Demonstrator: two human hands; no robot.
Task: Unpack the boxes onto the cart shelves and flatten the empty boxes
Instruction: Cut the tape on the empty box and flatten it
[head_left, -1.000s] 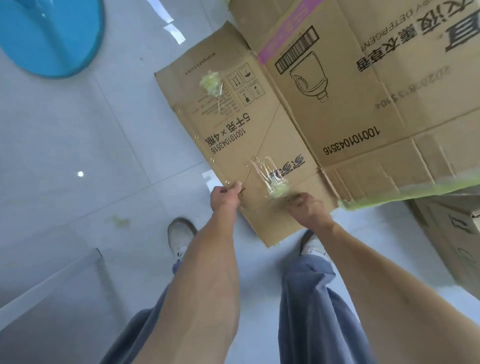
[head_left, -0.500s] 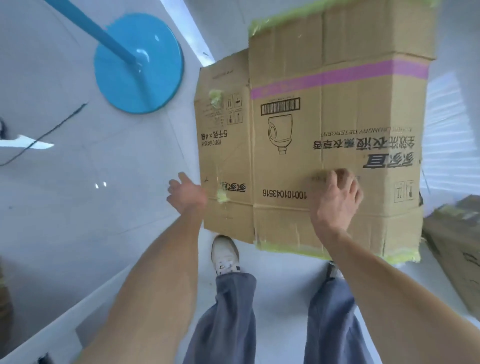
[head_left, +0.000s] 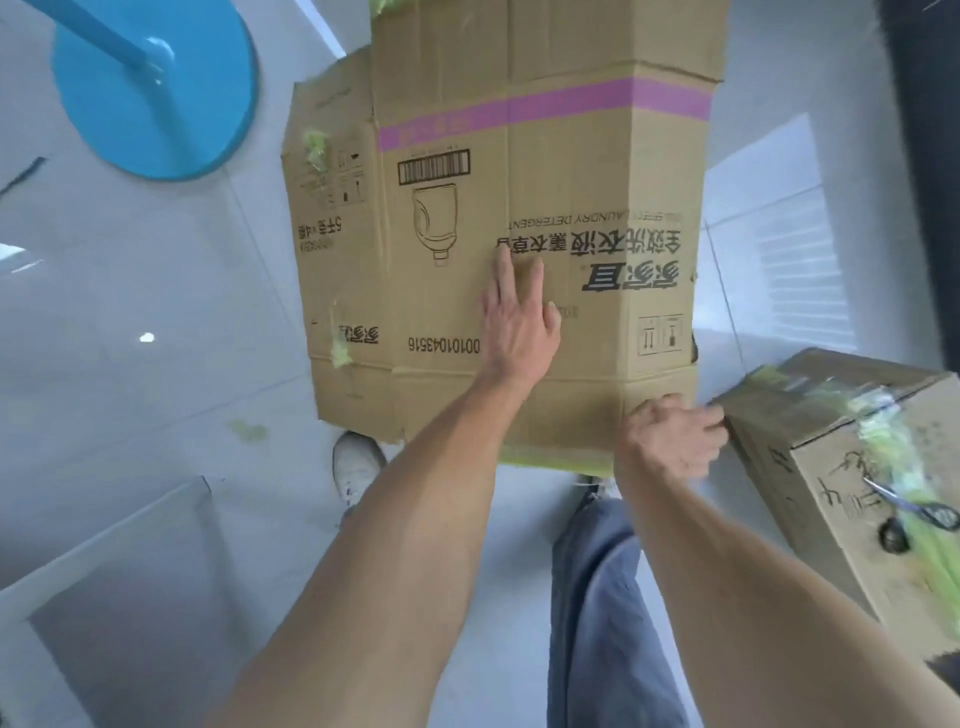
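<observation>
A large flattened cardboard box (head_left: 571, 171) with a pink stripe, a barcode and a bottle drawing fills the middle of the view, above the floor in front of my legs. My left hand (head_left: 514, 317) lies flat on its printed face with fingers straight. My right hand (head_left: 670, 436) grips the box's lower right corner, fingers curled round the edge. Green tape remains along the box's bottom edge and on the left side panel.
A taped cardboard box (head_left: 831, 467) stands at the right with scissors (head_left: 914, 506) lying on top. A round blue stand base (head_left: 156, 88) sits on the grey tiled floor at upper left. A grey flat surface (head_left: 114, 597) is at lower left.
The box has risen and come closer. My left hand moved from the box's left edge onto its face. My right hand slid from the face down to the lower right corner.
</observation>
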